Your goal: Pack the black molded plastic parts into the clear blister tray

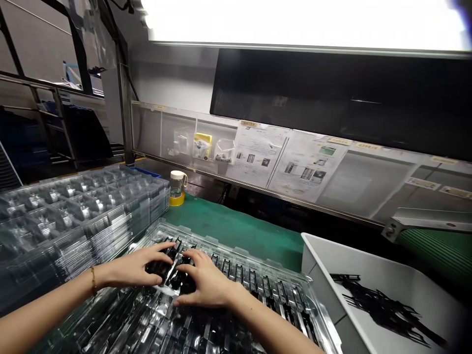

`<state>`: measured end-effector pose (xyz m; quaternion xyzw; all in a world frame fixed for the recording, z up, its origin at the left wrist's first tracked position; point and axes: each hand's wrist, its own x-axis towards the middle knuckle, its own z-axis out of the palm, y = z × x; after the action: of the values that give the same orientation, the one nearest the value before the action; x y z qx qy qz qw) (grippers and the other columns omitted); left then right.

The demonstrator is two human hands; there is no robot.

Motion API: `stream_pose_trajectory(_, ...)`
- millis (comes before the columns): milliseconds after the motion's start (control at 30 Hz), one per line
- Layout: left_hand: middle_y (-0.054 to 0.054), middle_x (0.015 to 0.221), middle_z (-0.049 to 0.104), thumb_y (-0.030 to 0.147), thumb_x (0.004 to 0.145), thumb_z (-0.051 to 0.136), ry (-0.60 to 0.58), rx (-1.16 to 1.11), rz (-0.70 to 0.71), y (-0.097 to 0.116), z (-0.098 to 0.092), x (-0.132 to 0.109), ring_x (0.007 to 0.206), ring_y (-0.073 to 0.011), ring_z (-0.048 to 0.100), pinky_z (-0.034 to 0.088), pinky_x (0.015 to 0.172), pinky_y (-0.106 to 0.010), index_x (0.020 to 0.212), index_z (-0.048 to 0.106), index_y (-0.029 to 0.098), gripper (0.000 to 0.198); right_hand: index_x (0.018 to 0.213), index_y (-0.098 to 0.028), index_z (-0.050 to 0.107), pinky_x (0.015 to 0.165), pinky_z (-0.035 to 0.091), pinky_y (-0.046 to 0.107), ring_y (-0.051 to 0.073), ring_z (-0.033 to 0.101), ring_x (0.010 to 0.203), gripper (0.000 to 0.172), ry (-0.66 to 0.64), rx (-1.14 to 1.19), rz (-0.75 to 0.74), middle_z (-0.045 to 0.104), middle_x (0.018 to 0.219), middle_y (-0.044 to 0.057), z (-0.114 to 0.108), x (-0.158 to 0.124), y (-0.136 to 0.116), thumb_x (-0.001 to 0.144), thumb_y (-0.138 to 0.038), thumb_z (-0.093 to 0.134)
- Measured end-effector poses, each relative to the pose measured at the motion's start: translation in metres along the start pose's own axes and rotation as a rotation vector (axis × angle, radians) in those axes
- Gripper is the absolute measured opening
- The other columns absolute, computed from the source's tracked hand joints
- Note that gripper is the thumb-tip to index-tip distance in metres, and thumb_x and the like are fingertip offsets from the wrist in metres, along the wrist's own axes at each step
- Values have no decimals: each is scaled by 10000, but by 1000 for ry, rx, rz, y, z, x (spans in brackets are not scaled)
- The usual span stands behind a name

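Factory assembly station; green mat [236, 228] on bench; stacked clear trays [73, 206]; work-instruction sheets [258, 155] behind plastic; white bin [368, 285] of black parts [383, 307]; conveyor [438, 250] at right.

Stack of clear trays [73, 216] left, small jar [177, 183] on yellow tape roll [177, 199], white bin [372, 275] right.

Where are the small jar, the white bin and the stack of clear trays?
Small jar [177, 183], head view, on its glass body.
White bin [320, 260], head view, on its left wall.
Stack of clear trays [73, 206], head view, on the top tray.
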<state>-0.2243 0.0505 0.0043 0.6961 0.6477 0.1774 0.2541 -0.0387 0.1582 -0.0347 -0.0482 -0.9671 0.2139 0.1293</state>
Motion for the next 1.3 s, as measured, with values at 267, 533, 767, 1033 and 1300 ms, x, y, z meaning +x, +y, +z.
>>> stream_pose_trajectory(267, -7, 1330, 225, 434, 714, 410, 12, 112, -69, -23, 11, 2, 1199, -206, 170, 175, 970, -402, 1127, 370, 286, 440, 1032, -201, 495, 918, 266, 344, 200, 282, 1115, 397, 36, 74, 214, 376, 1188, 69, -23, -20, -12, 756, -467, 392)
stream_pose_trajectory(533, -41, 1331, 207, 514, 734, 283, 21, 248, -106, -19, 15, 10, 1207, -218, 122, -8, 955, -507, 1220, 220, 274, 546, 926, -268, 520, 899, 305, 300, 143, 358, 1072, 198, 91, 226, 413, 414, 1144, 0, -68, -79, -35, 790, -333, 392)
stream_pose_trajectory(767, 7, 1348, 47, 556, 716, 255, -68, 255, -90, 25, 50, -2, 1184, -291, -25, 133, 919, -553, 1219, 168, 360, 546, 858, -249, 541, 839, 370, 310, 176, 438, 1009, 164, 188, 212, 543, 485, 1075, 37, -91, -133, -46, 779, -306, 409)
stream_pose_trajectory(1033, 56, 1339, 97, 508, 756, 212, -134, 286, -23, 46, 60, -8, 1199, -201, 26, 104, 960, -468, 1214, 160, 373, 481, 831, -255, 548, 766, 429, 254, 171, 495, 943, 130, 355, 146, 500, 550, 982, 27, -100, -169, -48, 761, -272, 440)
stream_pose_trajectory(1300, 29, 1265, 350, 443, 738, 372, 230, 400, 123, 19, 105, -2, 1158, -198, 274, 202, 955, -459, 1162, 313, 344, 439, 862, -260, 518, 801, 400, 239, 141, 485, 938, 124, 393, 75, 600, 538, 974, 1, -125, -212, -45, 783, -260, 423)
